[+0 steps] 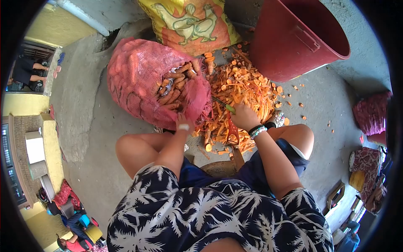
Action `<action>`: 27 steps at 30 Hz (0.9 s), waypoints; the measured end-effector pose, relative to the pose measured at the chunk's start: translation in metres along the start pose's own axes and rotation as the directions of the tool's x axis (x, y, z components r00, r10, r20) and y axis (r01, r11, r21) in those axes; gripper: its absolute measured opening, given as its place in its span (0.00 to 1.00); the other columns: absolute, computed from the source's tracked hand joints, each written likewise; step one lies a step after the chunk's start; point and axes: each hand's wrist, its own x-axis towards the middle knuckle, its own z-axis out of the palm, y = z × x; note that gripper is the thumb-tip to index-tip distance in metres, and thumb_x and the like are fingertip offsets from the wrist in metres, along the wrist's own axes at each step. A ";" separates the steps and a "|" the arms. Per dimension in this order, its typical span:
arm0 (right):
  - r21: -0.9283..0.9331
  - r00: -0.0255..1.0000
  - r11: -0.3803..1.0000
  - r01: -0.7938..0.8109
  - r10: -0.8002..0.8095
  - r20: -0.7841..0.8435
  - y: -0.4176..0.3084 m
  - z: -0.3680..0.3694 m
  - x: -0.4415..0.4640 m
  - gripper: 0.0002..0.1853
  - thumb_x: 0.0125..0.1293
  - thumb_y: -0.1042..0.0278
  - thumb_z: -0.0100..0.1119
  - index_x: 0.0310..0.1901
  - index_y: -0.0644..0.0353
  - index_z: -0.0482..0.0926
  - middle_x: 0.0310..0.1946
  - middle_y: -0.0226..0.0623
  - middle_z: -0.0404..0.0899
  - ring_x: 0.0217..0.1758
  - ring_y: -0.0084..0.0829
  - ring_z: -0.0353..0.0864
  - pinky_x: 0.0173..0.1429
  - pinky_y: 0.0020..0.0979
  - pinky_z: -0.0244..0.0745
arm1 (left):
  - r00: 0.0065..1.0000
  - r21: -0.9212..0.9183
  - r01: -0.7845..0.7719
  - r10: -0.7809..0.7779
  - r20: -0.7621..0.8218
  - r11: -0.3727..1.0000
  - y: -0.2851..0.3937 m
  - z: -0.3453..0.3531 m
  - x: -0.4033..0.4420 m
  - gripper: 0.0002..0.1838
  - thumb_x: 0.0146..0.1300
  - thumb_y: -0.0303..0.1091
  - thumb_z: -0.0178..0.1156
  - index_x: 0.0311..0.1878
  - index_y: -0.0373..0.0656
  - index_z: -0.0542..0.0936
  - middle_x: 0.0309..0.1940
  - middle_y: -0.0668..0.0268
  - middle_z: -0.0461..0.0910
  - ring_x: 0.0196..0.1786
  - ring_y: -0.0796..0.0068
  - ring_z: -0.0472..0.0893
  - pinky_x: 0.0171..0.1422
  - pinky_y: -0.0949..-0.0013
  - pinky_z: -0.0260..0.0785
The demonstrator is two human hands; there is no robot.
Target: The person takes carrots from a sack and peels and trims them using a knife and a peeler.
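Observation:
My left hand (pixel 184 122) is at the lower edge of the opening of a pink mesh sack (pixel 138 80), its fingers hidden against the mesh. Unpeeled carrots (pixel 173 87) show inside that opening. My right hand (pixel 245 116), with dark and pale bracelets on its wrist, is closed round a green handle (pixel 230 109) above a heap of orange peelings and cut pieces (pixel 241 82). Just below this hand, a red mesh piece (pixel 233 133) lies over the peelings.
Behind the peelings stands a large red bin (pixel 285 46), tilted, beside a yellow sack with printed birds (pixel 191 25). Round slices are scattered on the concrete floor (pixel 319 101). Other people (pixel 77 241) are at the left edge. A dark red sack (pixel 371 113) lies at right.

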 end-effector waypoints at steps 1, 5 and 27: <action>0.009 1.000 1.000 0.020 -0.020 -0.012 -0.004 -0.002 0.002 0.14 0.53 0.64 0.49 0.37 0.65 0.76 0.35 0.53 0.78 0.40 0.49 0.79 0.44 0.43 0.74 | 0.998 0.154 0.046 -0.040 -0.046 0.987 0.009 0.025 -0.006 0.31 0.60 0.47 0.42 0.63 0.40 0.61 0.67 0.46 0.47 0.71 0.50 0.43 0.70 0.43 0.36; 0.060 1.000 0.998 0.020 -0.021 0.012 -0.020 -0.004 0.014 0.14 0.52 0.64 0.49 0.36 0.65 0.76 0.35 0.53 0.78 0.40 0.49 0.78 0.44 0.43 0.74 | 0.966 0.027 -0.073 0.064 0.250 0.997 0.017 -0.055 -0.005 0.25 0.57 0.42 0.46 0.54 0.39 0.73 0.58 0.45 0.66 0.64 0.53 0.64 0.66 0.46 0.49; 0.185 0.997 0.983 -0.015 0.002 0.071 0.008 -0.003 0.013 0.10 0.53 0.64 0.51 0.33 0.62 0.73 0.24 0.54 0.76 0.31 0.52 0.77 0.36 0.47 0.72 | 0.957 -0.093 0.223 -0.237 -0.170 0.970 -0.026 -0.140 0.159 0.19 0.53 0.42 0.61 0.44 0.39 0.78 0.45 0.54 0.78 0.48 0.60 0.78 0.49 0.62 0.71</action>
